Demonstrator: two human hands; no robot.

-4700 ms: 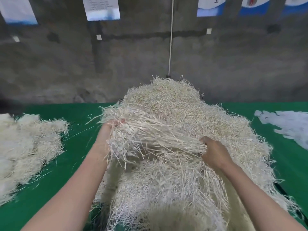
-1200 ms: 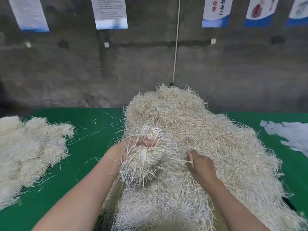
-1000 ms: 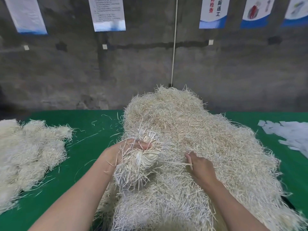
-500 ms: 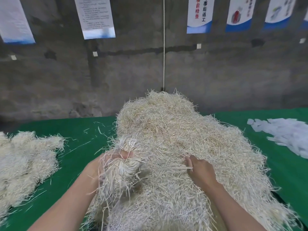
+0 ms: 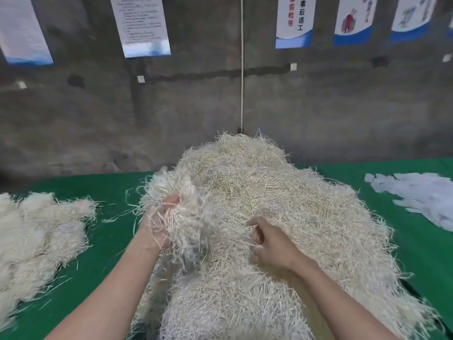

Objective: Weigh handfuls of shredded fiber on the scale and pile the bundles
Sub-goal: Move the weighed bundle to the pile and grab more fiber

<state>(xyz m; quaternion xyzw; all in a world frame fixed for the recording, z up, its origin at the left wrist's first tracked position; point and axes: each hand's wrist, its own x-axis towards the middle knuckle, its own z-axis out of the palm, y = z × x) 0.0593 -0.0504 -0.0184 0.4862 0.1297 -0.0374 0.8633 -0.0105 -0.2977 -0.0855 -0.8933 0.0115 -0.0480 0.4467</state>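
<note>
L hand (image 5: 154, 229): fingers (image 5: 172, 200) curled tight round a handful of fiber (image 5: 182, 192). Pale strands fan out above my fist & hang down below it (blurred, so single strands don't read). The handful is held up at the left flank of the big heap (image 5: 294, 212), its lower strands touching the heap's side.

R hand (image 5: 274, 244): fingers (image 5: 255, 220) half curled, back of the hand up, resting on the heap's near slope, just right of the handful. A few thin strands cross the fingertips, but I can't tell if I'm pinching them or only touching them.

The big heap is straw-colored shredded fiber. It fills the middle of the table, from close to my body back toward the wall, w/ its peak at the far end. Both forearms come in from the bottom edge, bare.

Left of the heap, well apart from it, lies the pile of bundles (image 5: 36, 236), whiter & fluffier, w/ loose strands scattered on the green cloth (image 5: 105, 261) between the two. On the far right of the cloth sits a spread of white paper slips (image 5: 421, 197).

Behind the table is a grey concrete wall (image 5: 318, 106). A thin white cord (image 5: 242, 69) runs down it to the heap's peak, & posters (image 5: 141, 25) hang along the top: text sheets at left, blue-edged ones at right.
</note>
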